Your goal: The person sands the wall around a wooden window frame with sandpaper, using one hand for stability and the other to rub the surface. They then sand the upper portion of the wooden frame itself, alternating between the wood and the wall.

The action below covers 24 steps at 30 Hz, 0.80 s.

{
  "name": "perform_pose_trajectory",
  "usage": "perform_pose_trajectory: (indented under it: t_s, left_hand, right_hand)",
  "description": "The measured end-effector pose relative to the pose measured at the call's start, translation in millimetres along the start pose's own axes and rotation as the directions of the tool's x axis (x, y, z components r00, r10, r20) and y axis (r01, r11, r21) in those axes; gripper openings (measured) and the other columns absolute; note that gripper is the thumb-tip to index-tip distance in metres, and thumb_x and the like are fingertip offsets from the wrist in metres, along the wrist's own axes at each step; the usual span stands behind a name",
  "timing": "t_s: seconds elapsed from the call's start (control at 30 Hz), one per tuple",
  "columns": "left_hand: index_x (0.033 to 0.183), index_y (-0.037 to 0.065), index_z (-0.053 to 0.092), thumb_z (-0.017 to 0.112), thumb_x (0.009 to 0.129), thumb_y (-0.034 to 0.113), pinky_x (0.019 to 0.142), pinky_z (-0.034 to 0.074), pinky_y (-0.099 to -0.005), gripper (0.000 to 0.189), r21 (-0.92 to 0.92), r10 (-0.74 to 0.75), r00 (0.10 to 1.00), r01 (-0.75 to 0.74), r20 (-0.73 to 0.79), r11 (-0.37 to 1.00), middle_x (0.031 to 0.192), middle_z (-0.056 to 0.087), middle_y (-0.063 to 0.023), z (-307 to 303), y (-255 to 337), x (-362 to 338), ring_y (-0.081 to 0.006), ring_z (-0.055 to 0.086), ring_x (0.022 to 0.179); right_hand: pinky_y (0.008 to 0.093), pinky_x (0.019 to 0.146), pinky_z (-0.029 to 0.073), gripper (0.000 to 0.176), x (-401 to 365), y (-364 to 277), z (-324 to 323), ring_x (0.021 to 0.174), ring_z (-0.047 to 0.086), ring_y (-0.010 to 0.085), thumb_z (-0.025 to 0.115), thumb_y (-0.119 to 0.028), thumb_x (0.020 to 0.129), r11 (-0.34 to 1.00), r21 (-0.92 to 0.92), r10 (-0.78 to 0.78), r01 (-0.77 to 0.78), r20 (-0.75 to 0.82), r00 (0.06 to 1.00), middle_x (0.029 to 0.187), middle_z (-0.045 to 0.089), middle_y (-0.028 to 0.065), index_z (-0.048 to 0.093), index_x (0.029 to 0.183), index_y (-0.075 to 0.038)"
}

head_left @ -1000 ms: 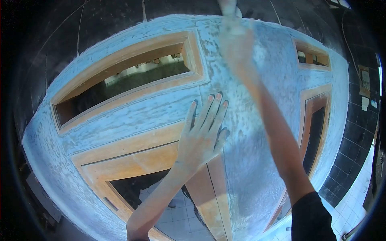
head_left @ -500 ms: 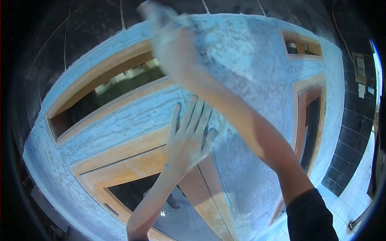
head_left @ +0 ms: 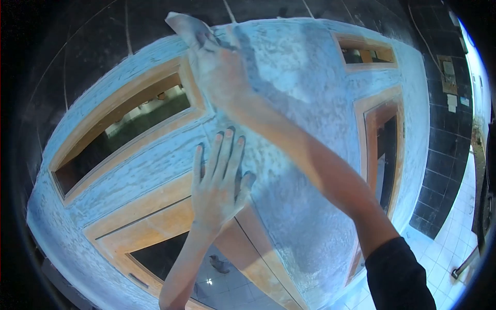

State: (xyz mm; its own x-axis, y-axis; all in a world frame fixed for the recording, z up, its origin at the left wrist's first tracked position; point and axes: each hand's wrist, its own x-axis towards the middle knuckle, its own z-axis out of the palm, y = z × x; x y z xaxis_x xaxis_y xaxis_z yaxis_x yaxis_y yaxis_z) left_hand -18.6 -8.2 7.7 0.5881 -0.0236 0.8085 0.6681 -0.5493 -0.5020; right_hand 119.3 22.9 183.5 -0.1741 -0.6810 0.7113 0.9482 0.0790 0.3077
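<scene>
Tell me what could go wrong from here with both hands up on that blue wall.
The pale piece in the right hand could scuff the wooden frame close beside that hand. A downward sweep might knock the left hand, spread flat on the wall just below. Both hands look dusty, so the right hand's grip may slip.

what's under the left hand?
Around the left hand, blue wall shows between the fingers, wooden frame beside the wrist. The surface directly beneath the hand is covered.
</scene>
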Motion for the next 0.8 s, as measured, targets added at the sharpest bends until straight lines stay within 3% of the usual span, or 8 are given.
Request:
perform_pose_trajectory:
  t_s: [0.1, 0.17, 0.37, 0.47, 0.63, 0.67, 0.73, 0.8]
  left_hand:
    - [0.154, 0.01, 0.04, 0.051, 0.098, 0.036, 0.122, 0.017, -0.0531, 0.063, 0.028, -0.001, 1.0, 0.001, 0.016, 1.0, 0.16, 0.038, -0.0131, -1.4, 1.5, 1.8, -0.0296, 0.032, 0.149]
    - [0.154, 0.01, 0.04, 0.051, 0.098, 0.036, 0.122, 0.017, -0.0531, 0.063, 0.04, -0.006, 1.0, 0.005, 0.027, 0.999, 0.159, 0.038, -0.0131, -2.4, 0.7, 1.0, -0.0297, 0.032, 0.149]
    - [0.153, 0.009, 0.042, 0.048, 0.098, 0.036, 0.122, 0.017, -0.0545, 0.061, 0.08, -0.004, 1.0, 0.002, 0.026, 0.997, 0.159, 0.039, -0.0135, -0.9, 3.0, 1.5, -0.0317, 0.032, 0.149]
    - [0.152, 0.009, 0.042, 0.048, 0.098, 0.035, 0.122, 0.017, -0.0549, 0.061, 0.081, 0.003, 0.999, -0.005, 0.032, 0.997, 0.159, 0.04, -0.0138, -0.8, -0.2, -0.9, -0.0323, 0.032, 0.149]
    - [0.152, 0.008, 0.043, 0.049, 0.097, 0.034, 0.122, 0.016, -0.0553, 0.061, 0.084, -0.007, 0.999, 0.004, 0.032, 0.996, 0.159, 0.039, -0.0151, -2.3, 0.4, -0.1, -0.033, 0.031, 0.149]
    - [0.152, 0.008, 0.043, 0.049, 0.097, 0.034, 0.122, 0.016, -0.0555, 0.061, 0.076, -0.009, 0.999, 0.007, 0.034, 0.997, 0.159, 0.038, -0.0154, -1.9, -0.2, 0.6, -0.0333, 0.031, 0.149]
    - [0.152, 0.008, 0.043, 0.049, 0.097, 0.034, 0.122, 0.016, -0.0557, 0.061, 0.051, -0.014, 0.999, 0.012, 0.049, 0.999, 0.159, 0.038, -0.0157, 0.3, 5.1, -1.2, -0.0335, 0.031, 0.149]
    - [0.152, 0.008, 0.043, 0.049, 0.097, 0.034, 0.122, 0.016, -0.056, 0.061, 0.095, -0.008, 0.999, 0.004, 0.044, 0.996, 0.159, 0.038, -0.016, 0.3, 3.0, 1.5, -0.034, 0.03, 0.15]
  right_hand:
    - [0.0426, 0.103, 0.045, 0.038, -15.8, 81.0, -48.3, 0.093, 0.067, 0.0202, 0.041, -0.021, 0.102, 0.988, -0.15, 0.118, -0.049, 0.495, 0.861, 0.096, 0.07, 0.0099, 0.051, 0.134, -0.003]
    - [0.0401, 0.105, 0.041, 0.041, -60.2, 177.3, -28.0, 0.097, 0.065, 0.0175, 0.044, -0.029, 0.105, 0.722, 0.353, 0.436, -0.596, 0.438, 0.787, 0.095, 0.07, 0.0009, 0.052, 0.14, -0.011]
    - [0.0363, 0.081, 0.054, 0.027, -5.9, 48.9, -13.4, 0.08, 0.07, 0.0226, 0.047, -0.007, 0.094, 0.947, -0.246, 0.285, -0.204, 0.359, 0.889, 0.081, 0.07, 0.0118, 0.057, 0.119, -0.004]
    - [0.0407, 0.078, 0.054, 0.036, -9.6, 44.6, -35.5, 0.08, 0.071, 0.0228, 0.051, -0.009, 0.092, 0.997, 0.055, 0.042, -0.062, 0.31, 0.95, 0.083, 0.071, 0.014, 0.056, 0.127, -0.002]
    - [0.0364, 0.089, 0.052, 0.032, -72.7, 240.7, -43.2, 0.083, 0.069, 0.0214, 0.051, -0.031, 0.104, 0.645, 0.421, 0.523, -0.638, 0.366, 0.77, 0.089, 0.072, 0.0093, 0.064, 0.119, -0.006]
    - [0.0364, 0.089, 0.052, 0.032, -63.2, 233.7, -43.1, 0.083, 0.069, 0.0214, 0.051, -0.031, 0.104, 0.643, 0.429, 0.517, -0.634, 0.368, 0.773, 0.089, 0.072, 0.0093, 0.064, 0.119, -0.006]
    - [0.0356, 0.106, 0.043, 0.054, -40.7, 208.9, -65.9, 0.111, 0.063, 0.0193, 0.036, -0.037, 0.109, 0.815, 0.247, 0.391, -0.525, 0.434, 0.812, 0.142, 0.054, 0.0097, 0.037, 0.148, 0.001]
    - [0.037, 0.109, 0.041, 0.053, -31.3, 147.0, -75.7, 0.115, 0.061, 0.0222, 0.037, -0.038, 0.109, 0.894, 0.133, 0.324, -0.427, 0.467, 0.823, 0.141, 0.055, 0.0117, 0.043, 0.143, 0.002]
